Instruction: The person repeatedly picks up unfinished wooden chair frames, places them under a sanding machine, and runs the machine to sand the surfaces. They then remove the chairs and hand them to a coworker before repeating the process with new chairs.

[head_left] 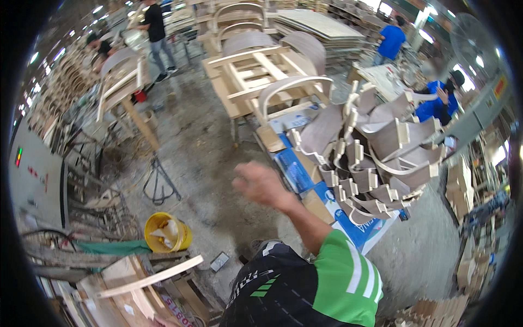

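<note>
My right hand (pixel 260 184) is held out over the concrete floor at the middle of the view, its arm coming from a green sleeve with white stripes. Slightly blurred, its fingers are loosely bent and somewhat apart, and no object shows in them. To its right stands a large stack of curved wooden chair backs (pixel 381 144), apart from the hand. Beyond the hand is a wooden frame (pixel 267 71) with curved panels around it. My left hand does not show. At the lower left, a pale curved wooden strip (pixel 155 277) lies across some boards.
A yellow bucket (pixel 185 235) with scraps stands left of my body. Blue and white flattened cardboard (pixel 338 210) lies under the stack. A metal stand (pixel 158 180) and a grey control cabinet (pixel 35 174) are at left. Several people work farther off, one in a blue shirt (pixel 391 41).
</note>
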Tool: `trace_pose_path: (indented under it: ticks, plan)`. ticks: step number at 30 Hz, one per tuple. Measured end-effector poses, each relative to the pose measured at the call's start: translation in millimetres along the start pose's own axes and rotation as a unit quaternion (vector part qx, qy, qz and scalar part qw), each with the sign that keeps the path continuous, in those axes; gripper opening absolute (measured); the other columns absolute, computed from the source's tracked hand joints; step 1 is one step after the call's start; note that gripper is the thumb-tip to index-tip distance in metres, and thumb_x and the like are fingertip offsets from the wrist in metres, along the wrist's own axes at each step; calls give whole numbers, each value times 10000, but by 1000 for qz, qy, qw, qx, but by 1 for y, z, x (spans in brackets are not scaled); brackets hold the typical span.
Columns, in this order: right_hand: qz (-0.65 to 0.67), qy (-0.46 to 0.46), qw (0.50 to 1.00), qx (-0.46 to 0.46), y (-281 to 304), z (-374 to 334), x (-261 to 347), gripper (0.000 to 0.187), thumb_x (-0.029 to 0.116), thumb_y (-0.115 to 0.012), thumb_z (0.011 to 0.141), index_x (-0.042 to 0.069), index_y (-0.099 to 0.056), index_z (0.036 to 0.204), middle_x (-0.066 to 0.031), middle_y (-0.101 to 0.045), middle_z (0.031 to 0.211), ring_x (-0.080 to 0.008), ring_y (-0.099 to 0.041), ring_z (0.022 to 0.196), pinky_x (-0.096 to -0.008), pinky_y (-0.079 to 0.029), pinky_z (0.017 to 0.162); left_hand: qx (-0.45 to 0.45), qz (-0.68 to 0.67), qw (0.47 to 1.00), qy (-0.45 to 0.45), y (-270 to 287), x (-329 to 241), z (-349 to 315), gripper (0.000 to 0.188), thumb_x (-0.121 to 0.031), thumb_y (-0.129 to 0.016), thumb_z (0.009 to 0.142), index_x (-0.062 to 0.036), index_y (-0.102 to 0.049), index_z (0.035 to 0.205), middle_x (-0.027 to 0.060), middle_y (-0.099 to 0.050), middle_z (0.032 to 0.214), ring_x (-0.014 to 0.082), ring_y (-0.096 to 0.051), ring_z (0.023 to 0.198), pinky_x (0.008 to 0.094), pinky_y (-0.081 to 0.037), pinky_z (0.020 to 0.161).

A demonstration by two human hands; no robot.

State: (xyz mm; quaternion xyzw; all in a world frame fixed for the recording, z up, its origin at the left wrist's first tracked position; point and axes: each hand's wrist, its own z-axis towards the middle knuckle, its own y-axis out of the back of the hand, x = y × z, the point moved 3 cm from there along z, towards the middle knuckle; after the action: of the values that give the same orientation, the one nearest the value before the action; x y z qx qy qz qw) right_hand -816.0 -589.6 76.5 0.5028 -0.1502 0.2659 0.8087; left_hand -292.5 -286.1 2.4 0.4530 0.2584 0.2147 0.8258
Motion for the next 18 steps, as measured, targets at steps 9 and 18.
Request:
trace_pose_path:
  ticks: [9, 18]
  plan:
    - [-252, -101, 710, -650, 300, -70, -50, 425, 210, -787, 933, -50, -628, 1230, -168, -682, 1126, -268, -645, 1059, -377, -497, 931, 251, -512, 820, -56, -86, -287, 6, 296, -95, -627, 1035, 61, -625, 1288, 115, -700, 1063, 160, -661, 934, 300, -539, 838]
    - [-48, -158, 822, -544, 342, -60, -114, 527, 336, -780, 959, -96, -666, 1239, -164, -736, 1103, -235, -665, 996, -410, -514, 919, 296, -460, 818, -180, -72, -339, 4, 254, -115, -686, 982, 56, -679, 1169, 93, -712, 933, 159, -670, 826, 316, -551, 797]
